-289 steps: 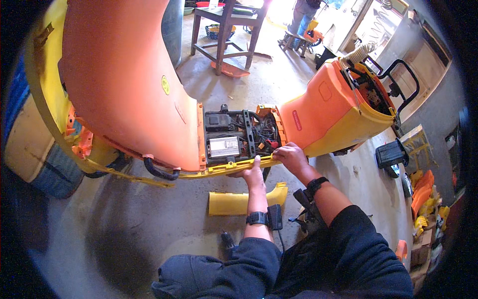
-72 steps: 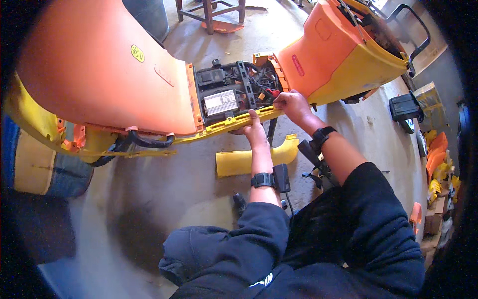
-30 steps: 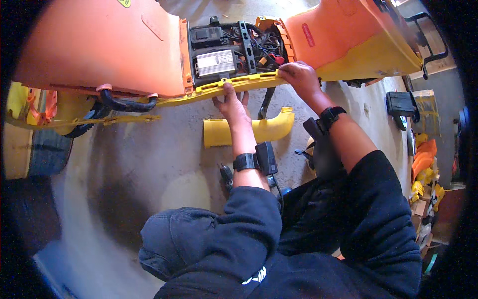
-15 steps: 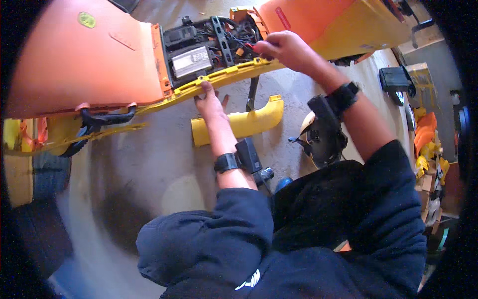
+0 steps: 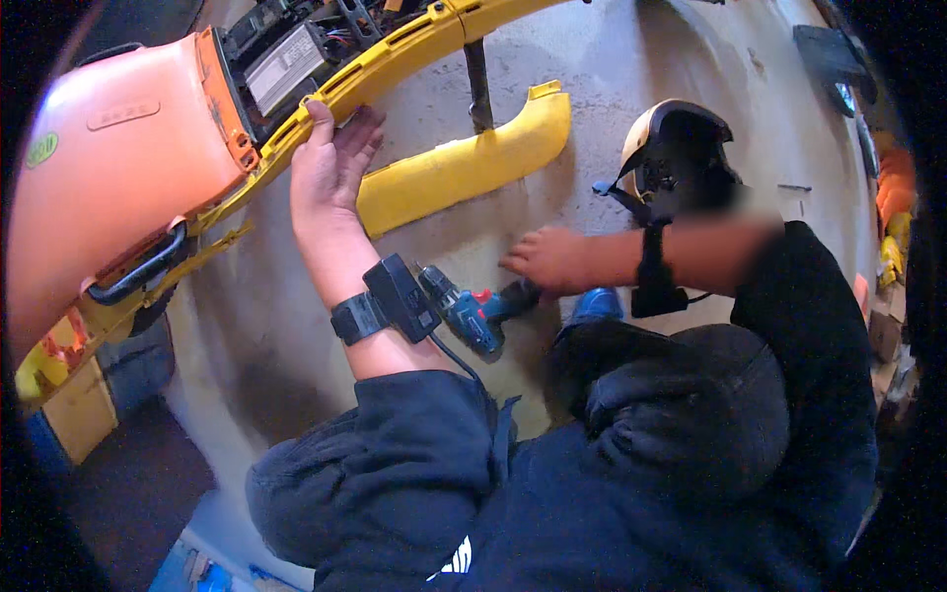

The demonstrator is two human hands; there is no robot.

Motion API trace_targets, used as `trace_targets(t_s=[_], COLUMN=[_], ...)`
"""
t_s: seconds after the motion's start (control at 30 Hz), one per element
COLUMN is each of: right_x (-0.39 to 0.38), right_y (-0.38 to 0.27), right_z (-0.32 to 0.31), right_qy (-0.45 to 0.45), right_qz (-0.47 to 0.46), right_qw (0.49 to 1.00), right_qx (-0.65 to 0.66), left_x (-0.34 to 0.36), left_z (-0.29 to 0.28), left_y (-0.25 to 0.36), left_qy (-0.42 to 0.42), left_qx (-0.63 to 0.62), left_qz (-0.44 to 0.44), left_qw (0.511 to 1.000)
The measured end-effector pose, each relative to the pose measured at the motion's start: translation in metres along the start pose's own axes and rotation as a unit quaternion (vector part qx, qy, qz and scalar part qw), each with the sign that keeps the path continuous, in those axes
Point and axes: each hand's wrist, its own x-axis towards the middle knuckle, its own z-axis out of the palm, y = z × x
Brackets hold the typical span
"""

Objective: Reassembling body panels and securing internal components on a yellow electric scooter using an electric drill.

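Note:
My left hand (image 5: 330,163) is open, fingers apart, its thumb against the long yellow trim strip (image 5: 385,51) along an orange vehicle body (image 5: 118,168). Beside that strip, a silver electronics box (image 5: 286,71) and wiring sit in an exposed bay. My right hand (image 5: 543,257) is open, fingers apart, low near the floor at the handle end of a teal cordless drill (image 5: 473,316). Whether it touches the drill is unclear. Between my hands and a little beyond lies a loose curved yellow panel (image 5: 464,168) on the floor.
A beige-and-black helmet (image 5: 676,148) lies on the grey floor (image 5: 612,69) to the right. A dark upright bar (image 5: 475,79) runs down from the body. Farther right are a black box (image 5: 824,54) and a pile of orange and yellow parts (image 5: 893,197).
My right hand has left the wiring bay and dropped down-right toward the drill. My left hand stays at the trim. The view has shifted, bringing drill and helmet into clearer view.

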Motion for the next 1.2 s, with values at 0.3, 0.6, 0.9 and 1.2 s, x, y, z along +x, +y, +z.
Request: trace_targets(t_s=[0.3,0.6,0.9,1.2], right_x=[0.050,0.042,-0.065,-0.173], right_y=[-0.042,-0.012,-0.030,-0.137], right_z=[0.063,0.024,-0.138,-0.296], right_qy=[0.106,0.144,0.192,0.302], right_qz=[-0.087,-0.130,-0.136,-0.082], right_qw=[0.986,0.981,0.893,0.735], right_qx=[-0.097,-0.029,0.383,0.601], left_x=[-0.007,-0.015,-0.085,-0.108], left_z=[-0.026,-0.043,-0.029,0.051], left_y=[-0.006,0.002,0.095,0.100], left_qy=[-0.013,0.023,-0.029,-0.245], left_qx=[0.048,0.235,0.336,0.036], left_qz=[0.002,0.016,-0.031,0.172], left_qw=[0.999,0.972,0.941,0.953])
